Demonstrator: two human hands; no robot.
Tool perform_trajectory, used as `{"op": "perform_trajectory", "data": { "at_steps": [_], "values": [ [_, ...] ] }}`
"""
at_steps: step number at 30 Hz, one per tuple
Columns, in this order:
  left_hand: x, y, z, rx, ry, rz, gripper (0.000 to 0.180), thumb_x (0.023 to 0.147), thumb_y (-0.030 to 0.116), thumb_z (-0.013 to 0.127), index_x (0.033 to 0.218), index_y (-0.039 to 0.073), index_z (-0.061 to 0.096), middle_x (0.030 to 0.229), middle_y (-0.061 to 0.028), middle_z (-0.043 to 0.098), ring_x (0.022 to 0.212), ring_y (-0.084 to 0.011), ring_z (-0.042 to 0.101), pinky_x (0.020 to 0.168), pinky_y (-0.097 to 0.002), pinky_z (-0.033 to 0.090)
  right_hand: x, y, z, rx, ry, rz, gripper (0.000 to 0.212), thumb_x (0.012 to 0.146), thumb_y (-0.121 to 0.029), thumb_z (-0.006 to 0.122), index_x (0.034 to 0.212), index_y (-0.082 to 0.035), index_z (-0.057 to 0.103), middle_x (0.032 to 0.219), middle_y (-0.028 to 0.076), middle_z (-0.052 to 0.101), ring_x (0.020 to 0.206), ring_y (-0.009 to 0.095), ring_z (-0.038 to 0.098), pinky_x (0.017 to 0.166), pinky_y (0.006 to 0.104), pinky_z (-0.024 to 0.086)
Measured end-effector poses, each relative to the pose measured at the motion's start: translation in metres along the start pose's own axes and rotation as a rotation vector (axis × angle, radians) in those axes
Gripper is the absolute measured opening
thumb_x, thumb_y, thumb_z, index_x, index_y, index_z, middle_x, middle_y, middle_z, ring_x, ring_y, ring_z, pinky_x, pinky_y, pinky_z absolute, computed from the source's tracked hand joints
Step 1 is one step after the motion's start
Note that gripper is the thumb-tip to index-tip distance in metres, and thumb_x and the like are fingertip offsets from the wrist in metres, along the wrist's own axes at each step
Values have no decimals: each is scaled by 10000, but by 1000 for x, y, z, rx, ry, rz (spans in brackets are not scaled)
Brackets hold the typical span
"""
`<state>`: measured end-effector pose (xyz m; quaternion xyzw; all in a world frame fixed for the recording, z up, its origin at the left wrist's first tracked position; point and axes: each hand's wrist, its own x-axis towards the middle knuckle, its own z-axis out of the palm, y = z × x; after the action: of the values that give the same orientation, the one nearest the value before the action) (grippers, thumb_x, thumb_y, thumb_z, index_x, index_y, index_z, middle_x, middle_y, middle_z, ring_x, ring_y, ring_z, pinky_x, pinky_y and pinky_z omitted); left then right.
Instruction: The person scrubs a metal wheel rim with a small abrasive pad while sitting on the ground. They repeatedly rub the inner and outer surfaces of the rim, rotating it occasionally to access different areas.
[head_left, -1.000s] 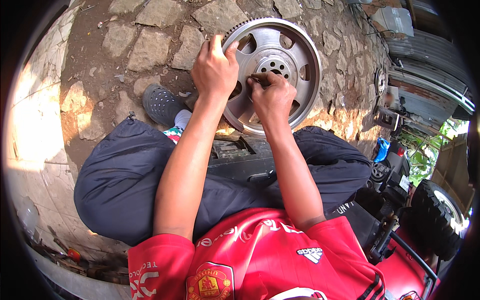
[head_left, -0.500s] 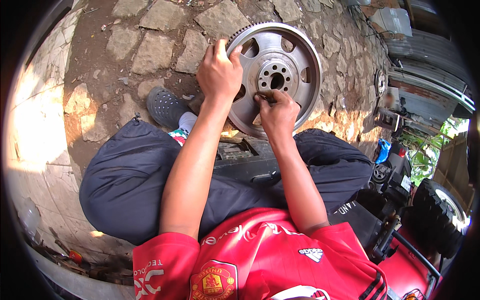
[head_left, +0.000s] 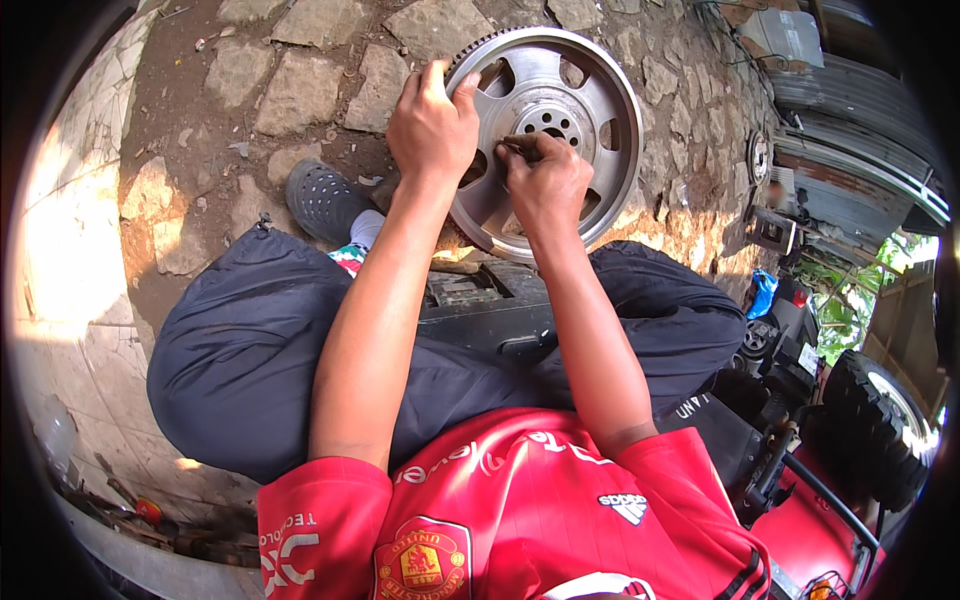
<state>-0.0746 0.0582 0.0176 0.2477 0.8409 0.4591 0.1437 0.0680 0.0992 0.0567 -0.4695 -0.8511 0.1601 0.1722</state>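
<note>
A grey metal flywheel (head_left: pixel 536 70), with gear teeth round its edge, several cutouts and a ring of bolt holes at its hub, stands tilted before me. My left hand (head_left: pixel 434 135) grips its toothed rim at the upper left, thumb on the near face and fingers over the edge. Against the hub, my right hand (head_left: pixel 550 182) is closed in a pinch, with fingertips on the metal left of the centre. A small dark thing seems to sit in that pinch, too hidden to name. The hand partly covers the central hole.
Between my legs lies a black case (head_left: pixel 490 325) beneath the flywheel. The ground is rough stone paving (head_left: pixel 300 100) set in dirt. My grey clog (head_left: pixel 325 200) is at left. A red vehicle with a black tyre (head_left: pixel 870 430) stands at the right.
My right hand has moved up across the hub and now covers part of the central hole. The left hand keeps its hold on the rim. The flywheel appears slightly higher in view.
</note>
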Motion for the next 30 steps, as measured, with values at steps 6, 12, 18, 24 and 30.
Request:
{"op": "perform_trajectory", "data": {
  "at_steps": [6, 12, 18, 24, 30],
  "values": [
    [-3, -4, 8, 3, 113, 70, 387, 1004, 372, 736, 1233, 61, 707, 1117, -181, 757, 989, -412, 754, 819, -510, 604, -28, 19, -12, 4, -88, 84, 137, 839, -159, 883, 924, -63, 835, 845, 148, 770, 763, 315, 747, 752, 410, 575],
    [-2, 2, 1, -17, 39, 2, 439, 1030, 415, 699, 1285, 58, 700, 1229, -200, 753, 1121, -421, 724, 931, -503, 581, -12, 6, -4, 50, -21, 34, 109, 815, -141, 858, 897, -73, 835, 818, 167, 734, 796, 381, 734, 760, 476, 570],
    [-1, -2, 5, -11, 23, -6, 432, 1032, 420, 696, 1274, 62, 707, 1216, -198, 757, 1107, -416, 728, 925, -497, 583, -15, 14, -5, 18, -48, 0, 148, 845, -177, 880, 921, -59, 833, 858, 162, 769, 779, 327, 749, 754, 428, 574],
    [-3, -4, 5, -10, 56, 22, 448, 1031, 439, 690, 1270, 60, 708, 1188, -204, 763, 1097, -429, 730, 919, -507, 581, -30, 22, -15, 43, -116, 81, 122, 817, -163, 870, 892, -77, 828, 814, 163, 726, 763, 372, 728, 740, 472, 571],
    [-2, -3, 2, -31, 46, 19, 454, 1029, 435, 694, 1265, 47, 713, 1197, -220, 761, 1115, -430, 725, 931, -514, 576, -2, 11, 1, 47, -20, -50, 162, 834, -177, 889, 939, -64, 839, 844, 161, 768, 761, 332, 742, 743, 441, 574]
  ]
}}
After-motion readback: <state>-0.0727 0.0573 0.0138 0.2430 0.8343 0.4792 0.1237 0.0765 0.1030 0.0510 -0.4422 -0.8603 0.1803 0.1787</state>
